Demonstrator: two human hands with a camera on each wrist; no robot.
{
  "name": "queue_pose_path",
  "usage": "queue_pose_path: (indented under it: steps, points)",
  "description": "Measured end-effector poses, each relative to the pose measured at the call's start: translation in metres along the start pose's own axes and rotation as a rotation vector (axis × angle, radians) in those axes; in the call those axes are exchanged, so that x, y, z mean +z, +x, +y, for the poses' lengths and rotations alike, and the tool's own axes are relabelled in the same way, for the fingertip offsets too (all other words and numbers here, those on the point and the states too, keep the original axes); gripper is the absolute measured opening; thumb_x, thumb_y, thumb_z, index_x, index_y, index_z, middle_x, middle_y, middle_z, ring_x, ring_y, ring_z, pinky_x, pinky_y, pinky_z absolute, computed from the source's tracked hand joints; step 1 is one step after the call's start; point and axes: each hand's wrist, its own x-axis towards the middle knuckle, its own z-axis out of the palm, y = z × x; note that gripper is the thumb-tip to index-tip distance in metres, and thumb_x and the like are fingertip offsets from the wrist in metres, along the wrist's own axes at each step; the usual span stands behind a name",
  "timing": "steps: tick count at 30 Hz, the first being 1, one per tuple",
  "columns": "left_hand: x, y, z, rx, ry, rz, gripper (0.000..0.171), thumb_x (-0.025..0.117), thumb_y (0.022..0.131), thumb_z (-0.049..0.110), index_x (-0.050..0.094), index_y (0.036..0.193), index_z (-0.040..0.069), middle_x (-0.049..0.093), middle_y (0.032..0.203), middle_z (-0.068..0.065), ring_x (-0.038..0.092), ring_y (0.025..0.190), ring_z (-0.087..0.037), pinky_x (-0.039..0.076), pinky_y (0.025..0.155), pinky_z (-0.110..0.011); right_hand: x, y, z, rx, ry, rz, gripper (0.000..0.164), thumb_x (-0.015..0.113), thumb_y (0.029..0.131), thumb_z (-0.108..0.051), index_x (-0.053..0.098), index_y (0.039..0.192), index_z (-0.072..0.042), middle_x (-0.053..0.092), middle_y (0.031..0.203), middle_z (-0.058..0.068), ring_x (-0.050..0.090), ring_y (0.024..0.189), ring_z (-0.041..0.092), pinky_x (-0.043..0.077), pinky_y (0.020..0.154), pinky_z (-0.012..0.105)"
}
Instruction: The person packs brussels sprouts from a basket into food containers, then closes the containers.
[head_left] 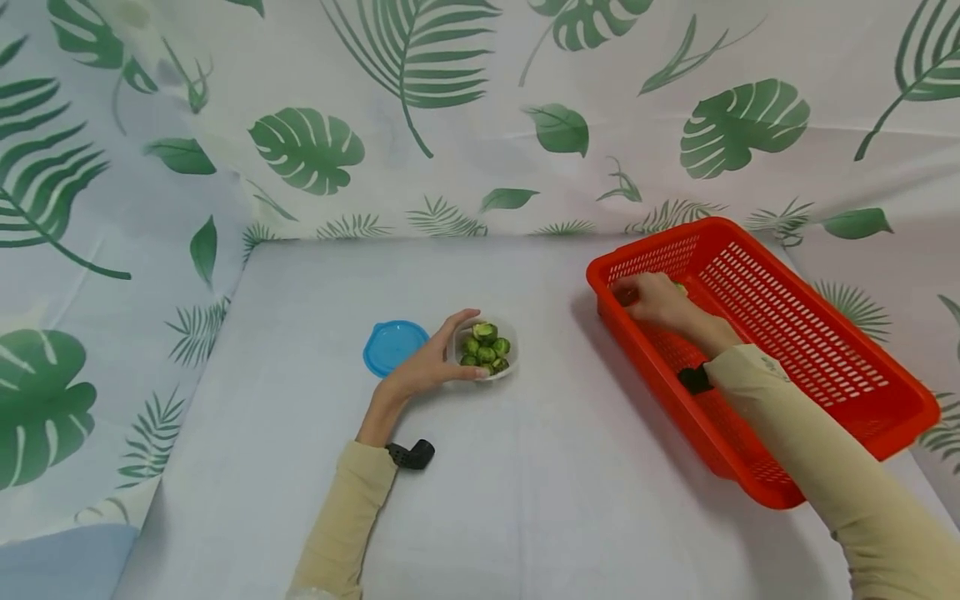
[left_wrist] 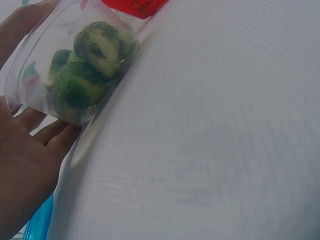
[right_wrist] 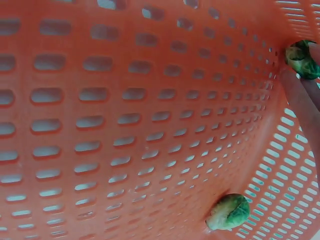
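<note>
A small clear plastic container (head_left: 512, 329) holds several green Brussels sprouts (head_left: 486, 353) and stands near the middle of the table. My left hand (head_left: 427, 364) grips it from the left, thumb on the near side and fingers on the far side. In the left wrist view the fingers curl round the container wall (left_wrist: 30, 60). My right hand (head_left: 660, 302) reaches into the far left corner of the red basket (head_left: 720, 229). Its fingers pinch a Brussels sprout (right_wrist: 301, 60), seen in the right wrist view. Another sprout (right_wrist: 228, 212) lies lower in the basket.
A blue lid (head_left: 394, 347) lies on the white table left of the container, close to my left wrist. The red basket's long perforated walls stand along the table's right side. A leaf-patterned cloth (head_left: 450, 167) hangs behind the table.
</note>
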Motion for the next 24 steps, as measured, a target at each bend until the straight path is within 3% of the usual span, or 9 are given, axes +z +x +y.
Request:
queue_pose_path:
  steps: [11,24]
  points:
    - [0.0,0.0,-0.001,0.0,-0.005,-0.004,0.094,0.084,0.087,0.033,0.025,0.159,0.043,0.015,0.171,0.011,0.001,0.16,-0.017,0.013,0.125,-0.062,-0.003,-0.004,-0.002,0.047,-0.027,0.023,0.031,0.069,0.09,-0.003,0.073,0.121,0.001,0.076,0.108,0.018,0.067,0.1,0.032,0.056,0.09,0.05]
    - [0.001,-0.001,0.002,-0.01,0.005,0.002,0.094,0.084,0.087,0.034,0.025,0.16,0.043,0.014,0.171,0.011,0.002,0.16,-0.018,0.013,0.125,-0.063,-0.024,-0.019,-0.012,0.072,0.008,0.102,0.031,0.072,0.092,-0.004,0.074,0.122,-0.003,0.075,0.116,0.019,0.065,0.108,0.035,0.051,0.098,0.055]
